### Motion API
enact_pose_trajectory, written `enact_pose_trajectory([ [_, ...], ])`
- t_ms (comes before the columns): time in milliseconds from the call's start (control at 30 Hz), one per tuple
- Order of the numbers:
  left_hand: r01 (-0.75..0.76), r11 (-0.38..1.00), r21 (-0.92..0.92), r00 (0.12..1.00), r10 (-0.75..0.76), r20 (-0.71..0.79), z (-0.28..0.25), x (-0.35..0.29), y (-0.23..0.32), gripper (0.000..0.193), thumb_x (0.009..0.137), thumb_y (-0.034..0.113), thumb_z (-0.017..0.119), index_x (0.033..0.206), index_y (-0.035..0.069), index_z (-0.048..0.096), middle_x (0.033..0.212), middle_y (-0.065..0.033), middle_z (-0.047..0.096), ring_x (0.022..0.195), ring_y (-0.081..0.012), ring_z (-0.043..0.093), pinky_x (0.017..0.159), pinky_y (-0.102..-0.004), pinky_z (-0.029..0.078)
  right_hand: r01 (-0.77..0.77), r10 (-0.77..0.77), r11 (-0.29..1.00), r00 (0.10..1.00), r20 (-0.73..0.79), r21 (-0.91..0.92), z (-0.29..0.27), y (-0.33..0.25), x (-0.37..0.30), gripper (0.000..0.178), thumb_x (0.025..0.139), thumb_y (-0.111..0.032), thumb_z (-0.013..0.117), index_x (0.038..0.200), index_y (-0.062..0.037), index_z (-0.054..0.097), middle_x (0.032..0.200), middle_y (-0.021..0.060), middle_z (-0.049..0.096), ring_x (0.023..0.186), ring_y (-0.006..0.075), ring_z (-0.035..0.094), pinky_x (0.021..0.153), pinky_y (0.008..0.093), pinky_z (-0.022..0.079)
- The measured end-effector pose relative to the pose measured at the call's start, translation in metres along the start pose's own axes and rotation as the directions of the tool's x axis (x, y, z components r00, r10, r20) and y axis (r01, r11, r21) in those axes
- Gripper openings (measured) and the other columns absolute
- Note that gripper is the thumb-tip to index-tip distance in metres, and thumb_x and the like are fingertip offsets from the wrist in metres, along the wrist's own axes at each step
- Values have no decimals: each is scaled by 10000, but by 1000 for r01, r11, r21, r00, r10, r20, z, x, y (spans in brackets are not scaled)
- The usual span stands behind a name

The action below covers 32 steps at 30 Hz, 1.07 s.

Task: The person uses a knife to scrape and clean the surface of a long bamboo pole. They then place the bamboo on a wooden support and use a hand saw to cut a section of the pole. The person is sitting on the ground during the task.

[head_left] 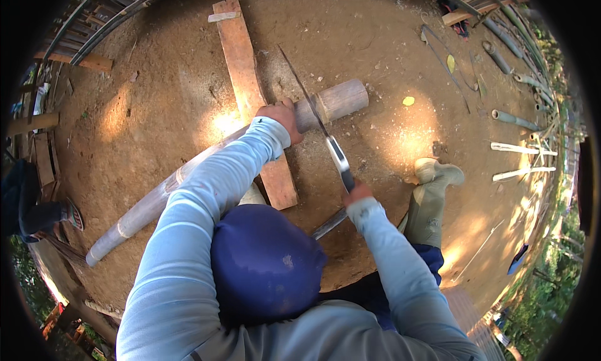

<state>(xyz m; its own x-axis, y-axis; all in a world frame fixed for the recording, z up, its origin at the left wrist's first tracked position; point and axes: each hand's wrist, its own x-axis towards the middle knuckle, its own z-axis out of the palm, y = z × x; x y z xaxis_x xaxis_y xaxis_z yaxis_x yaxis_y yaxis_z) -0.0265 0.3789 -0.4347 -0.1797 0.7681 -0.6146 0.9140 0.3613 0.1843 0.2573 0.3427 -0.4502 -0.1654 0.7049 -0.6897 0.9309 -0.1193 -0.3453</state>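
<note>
Lying under both hands, seemingly gripped: bamboo pole (332, 101)

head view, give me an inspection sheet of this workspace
surface: bare dirt ground, sunlit patches
job's things: bamboo pole lying across a wooden plank; long knife laid against the pole
clutter: cut bamboo pieces at right, yellow leaf
grippers: left hand grips the pole; right hand grips the knife handle
cables: nothing seen
surroundings: fence rails, rubber boot, greenery
</note>
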Motion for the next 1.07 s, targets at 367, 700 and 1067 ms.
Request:
enact_pose_trajectory([
  [367,-14,1000,8,999,14,-49,8,-2,-6,726,696,412,725,1205,-36,467,1133,-216,640,1036,-329,646,905,-385,506,-21,19,1000,996,-84,-23,26,99,-55,297,853,-222,610,1094,-49,630,925,263,658,924,431,637,789,457,515],
  [700,3,999,-45,1000,-2,27,-6,1,-10,788,665,440,747,1222,-39,464,1116,-230,644,1018,-337,653,875,-396,522,54,-55,998,987,-152,-13,33,117,-54,266,844,-253,638,981,-25,647,865,268,653,891,443,639,753,460,516],
  [1067,-24,1000,-19,1000,24,-15,-1,0,-6,808,659,439,748,1245,-33,452,1090,-225,656,1006,-337,659,880,-399,521,121,-138,981,984,-113,-152,15,11,18,274,819,-202,629,1034,-32,651,904,246,666,897,408,652,782,434,512],
])
